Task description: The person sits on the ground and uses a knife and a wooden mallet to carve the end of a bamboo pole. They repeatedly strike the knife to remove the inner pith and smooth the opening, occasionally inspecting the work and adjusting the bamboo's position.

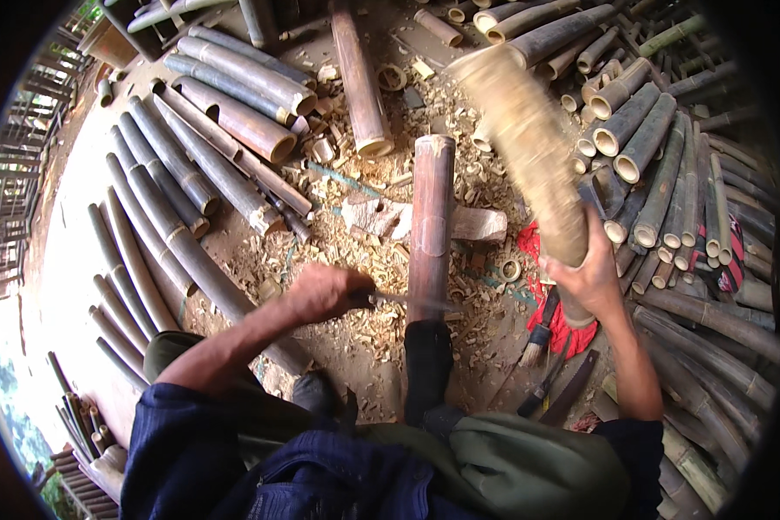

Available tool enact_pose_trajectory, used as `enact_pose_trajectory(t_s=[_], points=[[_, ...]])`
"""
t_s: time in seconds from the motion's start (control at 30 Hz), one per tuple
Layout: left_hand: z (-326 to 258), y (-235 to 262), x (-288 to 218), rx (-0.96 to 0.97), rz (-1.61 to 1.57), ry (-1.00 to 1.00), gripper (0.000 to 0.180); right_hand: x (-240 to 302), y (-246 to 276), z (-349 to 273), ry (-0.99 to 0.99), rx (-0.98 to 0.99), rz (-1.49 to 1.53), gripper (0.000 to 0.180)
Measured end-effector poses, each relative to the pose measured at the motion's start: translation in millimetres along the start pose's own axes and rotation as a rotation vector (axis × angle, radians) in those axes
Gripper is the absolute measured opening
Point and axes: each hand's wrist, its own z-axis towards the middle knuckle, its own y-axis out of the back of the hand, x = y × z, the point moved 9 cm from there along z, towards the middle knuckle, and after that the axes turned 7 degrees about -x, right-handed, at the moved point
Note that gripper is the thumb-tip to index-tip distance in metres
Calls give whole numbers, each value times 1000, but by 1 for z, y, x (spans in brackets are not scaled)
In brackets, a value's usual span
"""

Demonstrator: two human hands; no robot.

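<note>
My left hand (325,292) is closed round the handle of a thin metal-bladed tool (407,301). Its narrow blade crosses a reddish-brown bamboo section (431,234) near the end closest to me; whether it is a knife or a chisel I cannot tell. That bamboo lies over a rough wooden block (485,224), with my dark-covered foot (428,364) at its near end. On the right, my right hand (586,270) grips a thick, pale wooden club (524,130), raised and smeared by motion towards its far end.
Wood chips (321,251) litter the ground. Cut bamboo poles (169,234) lie fanned out at left, and piles of bamboo (646,139) stack at right. A red cloth (568,334), a brush (539,334) and a saw blade (572,386) lie below my right hand.
</note>
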Motion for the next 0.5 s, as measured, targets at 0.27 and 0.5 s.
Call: enact_pose_trajectory(t_s=[0.27, 0.5], points=[[86, 77, 80, -183, 137, 108, 66, -20, -30, -22, -454, 46, 588, 65], [99, 67, 81, -168, 171, 20, 69, -20, -41, -33, -542, 91, 565, 73]])
